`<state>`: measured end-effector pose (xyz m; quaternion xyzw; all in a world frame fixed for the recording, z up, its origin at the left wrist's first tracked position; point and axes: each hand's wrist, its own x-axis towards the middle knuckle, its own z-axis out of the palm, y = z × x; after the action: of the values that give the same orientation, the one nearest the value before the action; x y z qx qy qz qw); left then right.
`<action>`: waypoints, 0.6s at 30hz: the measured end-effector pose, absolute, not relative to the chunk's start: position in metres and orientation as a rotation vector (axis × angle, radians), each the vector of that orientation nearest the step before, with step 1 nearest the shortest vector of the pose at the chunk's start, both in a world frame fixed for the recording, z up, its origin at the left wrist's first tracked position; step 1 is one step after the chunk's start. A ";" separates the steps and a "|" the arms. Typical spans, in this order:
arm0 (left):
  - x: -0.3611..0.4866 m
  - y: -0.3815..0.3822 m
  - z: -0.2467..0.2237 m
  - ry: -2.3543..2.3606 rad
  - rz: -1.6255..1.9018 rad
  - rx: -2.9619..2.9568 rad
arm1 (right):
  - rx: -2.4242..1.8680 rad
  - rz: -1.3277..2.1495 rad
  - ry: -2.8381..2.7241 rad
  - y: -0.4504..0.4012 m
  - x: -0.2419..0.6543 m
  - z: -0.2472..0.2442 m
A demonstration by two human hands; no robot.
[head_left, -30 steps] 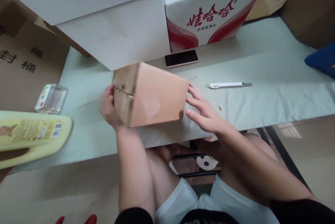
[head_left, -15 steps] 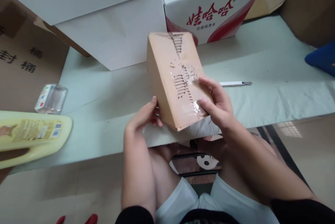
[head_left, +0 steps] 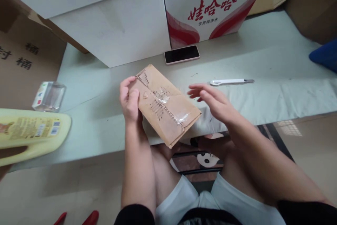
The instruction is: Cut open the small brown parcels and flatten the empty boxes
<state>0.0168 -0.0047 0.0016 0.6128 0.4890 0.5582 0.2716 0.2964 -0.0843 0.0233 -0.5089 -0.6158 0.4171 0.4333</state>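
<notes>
A small brown cardboard box (head_left: 168, 104), with torn perforations and shiny clear tape on its top face, is held tilted over the table's front edge. My left hand (head_left: 130, 100) grips its left end, fingers round the far corner and thumb on the top. Right of the box, my right hand (head_left: 210, 100) is off it, fingers apart and holding nothing. A white utility knife (head_left: 228, 82) with its blade tip showing lies just beyond my right hand. Behind the box lies a phone (head_left: 182, 54) with a dark screen.
Large white cartons (head_left: 113, 28) and a white-and-red carton (head_left: 210, 14) line the back of the table (head_left: 265, 77). At left are a clear plastic container (head_left: 50, 96), a yellow bottle (head_left: 34, 133) and a brown carton (head_left: 23, 60). A blue object (head_left: 325, 56) sits at right.
The box has been lowered, turned and moved left. My left hand has shifted up to its far left corner; my right hand has let go. The phone has come into view.
</notes>
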 end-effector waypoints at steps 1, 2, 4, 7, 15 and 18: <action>0.018 -0.005 0.001 1.305 1.493 1.632 | -1.463 0.898 -1.521 -0.083 0.302 0.022; 0.019 -0.005 0.001 1.299 1.486 1.616 | -1.662 0.733 -1.518 -0.081 0.309 0.020; 0.020 -0.005 0.001 1.310 1.484 1.608 | -1.999 0.420 -1.553 -0.076 0.325 0.013; 0.020 -0.003 0.000 1.338 1.506 1.623 | -2.324 0.184 -1.641 -0.071 0.349 0.001; 0.038 -0.005 0.007 1.555 1.671 1.460 | -2.434 0.191 -1.649 -0.070 0.350 0.016; 0.044 -0.009 0.010 1.588 1.650 1.516 | -2.313 0.092 -1.541 -0.075 0.338 0.034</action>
<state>0.0438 -0.0086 0.0097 0.5413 0.5670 0.5891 0.1964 0.3376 -0.0753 0.0339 -0.8183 -0.5451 0.0326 0.1793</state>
